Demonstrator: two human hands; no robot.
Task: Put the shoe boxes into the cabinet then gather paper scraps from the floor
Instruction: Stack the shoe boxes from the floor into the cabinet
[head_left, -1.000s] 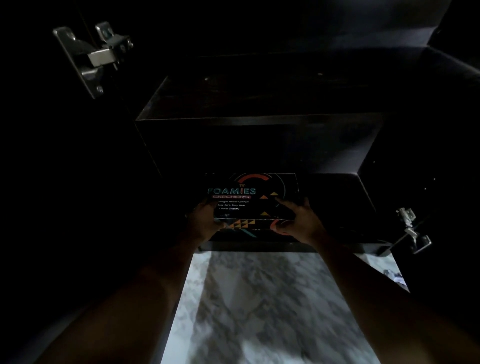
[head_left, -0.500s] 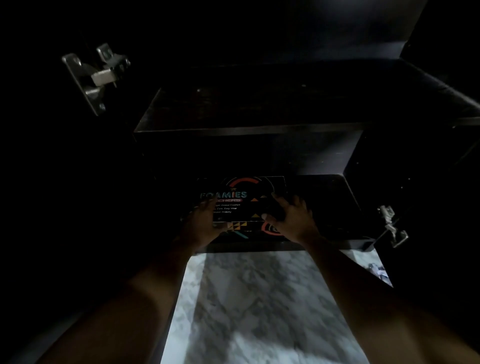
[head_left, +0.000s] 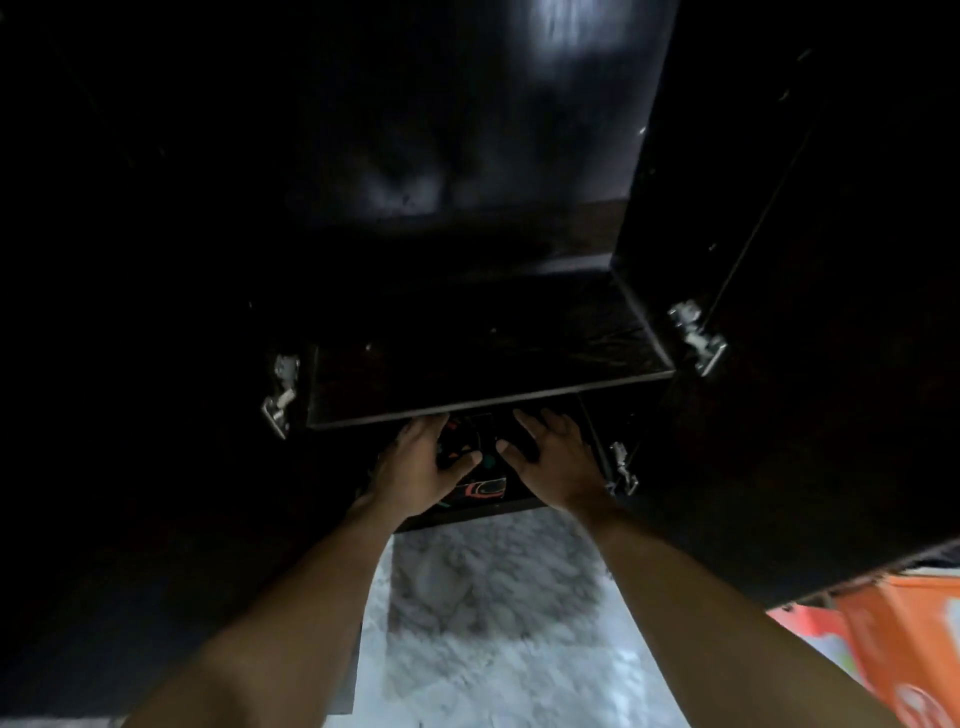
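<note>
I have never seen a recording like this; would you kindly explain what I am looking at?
No machine here: a person wears a camera on the head, looking down at their own arms. The picture shows a dark open cabinet with metal hinges. The left hand and right hand lie spread on a patterned shoe box in the bottom compartment, beneath a shelf; they seem to press it rather than grip it. Below is marble floor, with something orange at lower right.

The shoe box (head_left: 480, 488) is mostly hidden beneath the shelf (head_left: 488, 402), the left hand (head_left: 415, 467) and the right hand (head_left: 558, 462); its print is unreadable. The orange thing (head_left: 904, 639) is blurred and cut off at the corner.
</note>
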